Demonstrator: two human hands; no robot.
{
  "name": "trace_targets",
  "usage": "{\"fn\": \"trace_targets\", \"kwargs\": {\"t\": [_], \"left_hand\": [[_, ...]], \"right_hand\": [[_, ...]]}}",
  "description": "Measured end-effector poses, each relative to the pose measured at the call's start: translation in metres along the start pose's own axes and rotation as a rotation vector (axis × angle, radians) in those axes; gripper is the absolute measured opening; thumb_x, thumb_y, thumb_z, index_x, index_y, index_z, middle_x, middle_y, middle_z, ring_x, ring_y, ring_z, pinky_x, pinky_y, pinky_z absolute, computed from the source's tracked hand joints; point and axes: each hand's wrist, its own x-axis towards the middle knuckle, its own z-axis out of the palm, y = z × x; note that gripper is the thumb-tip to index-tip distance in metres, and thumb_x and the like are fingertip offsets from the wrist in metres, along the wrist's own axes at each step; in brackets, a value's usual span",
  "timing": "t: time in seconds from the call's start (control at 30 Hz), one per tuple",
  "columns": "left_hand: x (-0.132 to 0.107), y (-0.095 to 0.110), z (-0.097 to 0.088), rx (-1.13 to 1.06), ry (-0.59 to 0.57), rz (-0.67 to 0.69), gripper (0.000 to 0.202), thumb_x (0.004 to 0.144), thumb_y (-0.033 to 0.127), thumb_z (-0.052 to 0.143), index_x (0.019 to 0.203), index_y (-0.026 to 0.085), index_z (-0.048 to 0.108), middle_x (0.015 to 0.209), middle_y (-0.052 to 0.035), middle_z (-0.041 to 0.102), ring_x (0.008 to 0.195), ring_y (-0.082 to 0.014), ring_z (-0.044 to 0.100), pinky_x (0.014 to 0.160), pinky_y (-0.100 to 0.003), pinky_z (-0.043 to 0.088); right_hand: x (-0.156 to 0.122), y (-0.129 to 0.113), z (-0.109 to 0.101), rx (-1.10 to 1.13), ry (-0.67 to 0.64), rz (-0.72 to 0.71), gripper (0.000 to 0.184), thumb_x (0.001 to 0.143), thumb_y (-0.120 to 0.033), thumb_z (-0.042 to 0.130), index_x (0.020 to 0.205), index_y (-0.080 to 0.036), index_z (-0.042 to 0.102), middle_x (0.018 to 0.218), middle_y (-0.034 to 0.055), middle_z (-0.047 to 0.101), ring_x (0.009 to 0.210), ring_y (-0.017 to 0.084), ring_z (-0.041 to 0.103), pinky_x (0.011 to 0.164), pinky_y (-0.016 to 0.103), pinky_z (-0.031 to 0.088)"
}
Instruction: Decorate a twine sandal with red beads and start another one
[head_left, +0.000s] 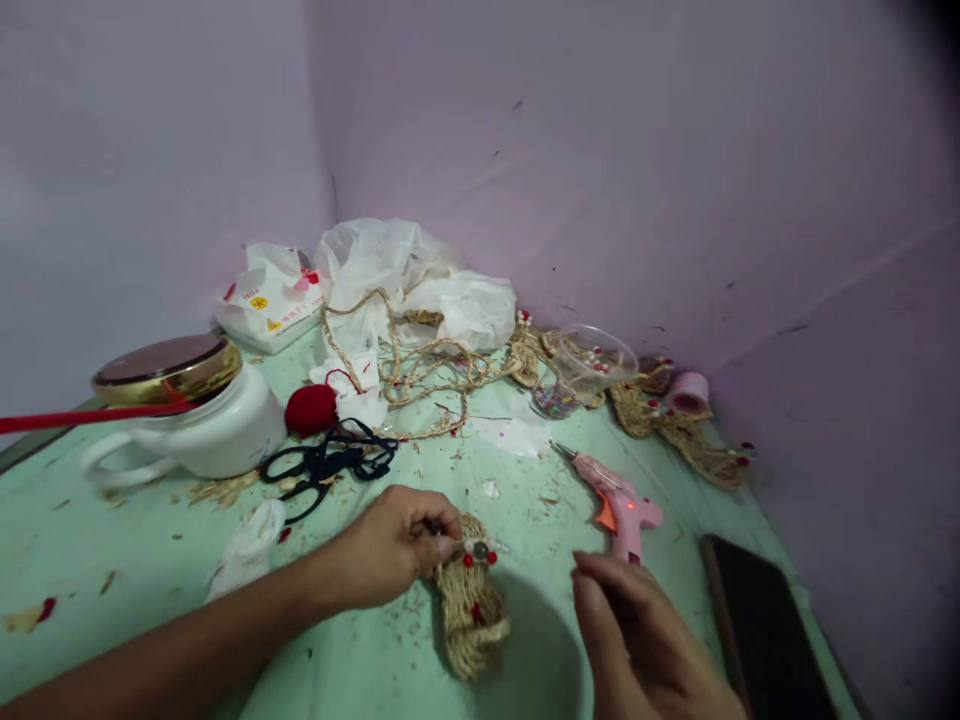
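Note:
A small braided straw slipper [474, 600], trimmed with red beads, a dark round bead and a red bit lower down, sits upright in front of me. My left hand [409, 545] pinches its upper left edge between thumb and forefinger. Apart from it, to the right, my right hand [645, 640] has thumb and forefinger brought together; anything between those tips is too small to make out. Just beyond that hand is a pink hot glue gun [616, 495] with an orange trigger and a small red light, its nozzle pointing away to the left.
Black-handled scissors [322, 465], a red yarn ball [311, 410] and a white mug [217, 430] with a lidded gold case [169, 368] are left. Behind lie straw cord [427, 365], plastic bags [405, 270], a bead cup [592, 360] and straw slippers [634, 408]. A phone [765, 630] lies right.

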Motion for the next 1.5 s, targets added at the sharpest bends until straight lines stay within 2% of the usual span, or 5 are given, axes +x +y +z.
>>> {"fn": "trace_targets", "kwargs": {"t": [0.23,0.47,0.9,1.23,1.5], "left_hand": [[0.015,-0.003,-0.001,0.183,0.171,0.243,0.029,0.075,0.022,0.049,0.100,0.018,0.063,0.124,-0.0099,0.051,0.093,-0.0184,0.057,0.072,-0.027,0.046],[0.008,0.004,0.010,0.097,0.421,0.017,0.018,0.068,0.031,0.057,0.074,0.014,0.057,0.046,0.0057,0.045,0.039,-0.0074,0.039,0.039,-0.019,0.033],[0.017,0.002,0.026,0.185,0.392,0.159,0.013,0.066,0.025,0.060,0.062,0.015,0.065,0.070,-0.0039,0.061,0.065,-0.0144,0.055,0.049,-0.020,0.042],[0.002,0.007,0.021,0.104,0.457,-0.072,0.024,0.066,0.038,0.058,0.073,0.015,0.059,0.048,0.0035,0.051,0.043,-0.0096,0.043,0.041,-0.020,0.036],[-0.017,0.012,0.012,0.479,0.257,-0.009,0.020,0.073,0.030,0.050,0.067,0.017,0.063,0.046,0.0035,0.048,0.045,-0.0109,0.041,0.043,-0.021,0.030]], "right_hand": [[0.008,0.025,0.013,0.185,-0.346,0.360,0.023,0.070,-0.031,0.060,0.087,-0.016,0.066,0.078,0.0070,0.067,0.066,0.019,0.061,0.054,0.027,0.048],[0.002,0.020,0.023,0.362,-0.306,0.467,0.017,0.072,-0.026,0.058,0.083,-0.014,0.062,0.061,0.0007,0.058,0.049,0.012,0.049,0.042,0.022,0.043],[0.005,0.018,0.033,0.248,-0.185,0.284,0.007,0.069,-0.018,0.061,0.070,-0.015,0.067,0.070,0.0042,0.065,0.065,0.016,0.058,0.060,0.028,0.046],[0.007,0.012,0.010,0.159,-0.234,0.360,0.023,0.076,-0.033,0.054,0.088,-0.015,0.062,0.077,0.0067,0.066,0.060,0.017,0.058,0.055,0.028,0.048],[0.007,0.009,-0.009,-0.275,-0.637,0.214,0.018,0.075,-0.015,0.049,0.074,-0.019,0.067,0.069,0.0047,0.069,0.062,0.019,0.061,0.056,0.027,0.042]]}}
